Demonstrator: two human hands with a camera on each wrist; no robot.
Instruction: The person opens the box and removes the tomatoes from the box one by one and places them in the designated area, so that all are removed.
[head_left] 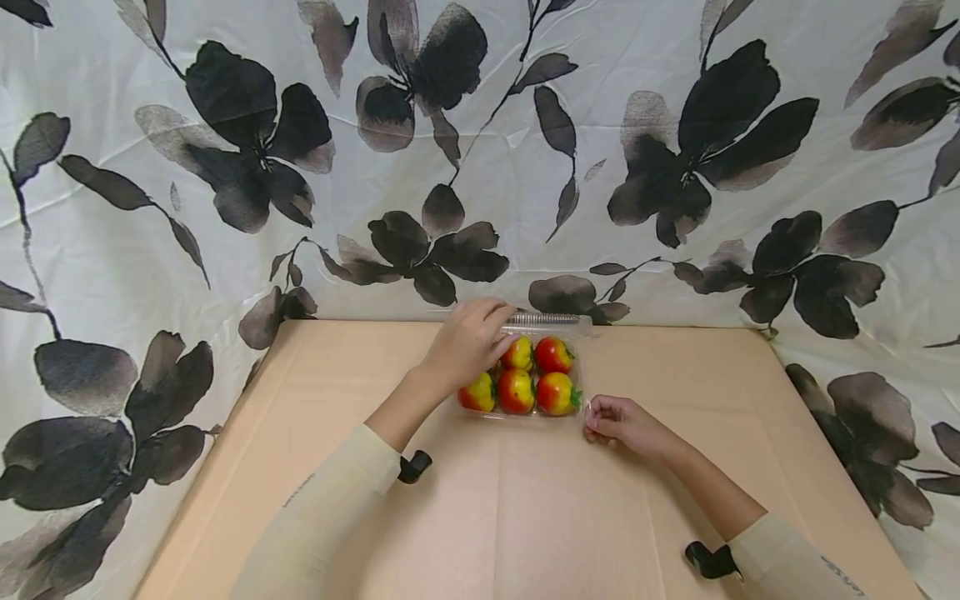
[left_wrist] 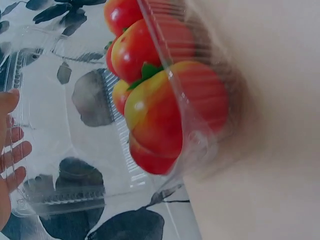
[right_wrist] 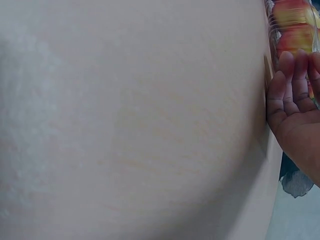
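A clear plastic clamshell box [head_left: 586,358] holds several red-and-yellow fruits [head_left: 557,393] with green leafy tops, arranged in two rows. Its ribbed clear lid [left_wrist: 65,135] stands swung up from the base in the left wrist view. My left hand [head_left: 468,342] reaches over the box's left side and pinches the lid's edge, thumb on one face and fingers on the other. At the front right corner of the box, my right hand [head_left: 622,425] has its fingers curled, thumb and forefinger at the plastic edge. Part of the left-hand fruits is hidden behind my left hand.
The box lies near the far edge of a tan cardboard-covered table [head_left: 495,517]. Behind and beside the table hangs a white cloth [head_left: 525,225] printed with dark flowers. Black wrist-camera mounts [head_left: 415,467] stick out from both sleeves.
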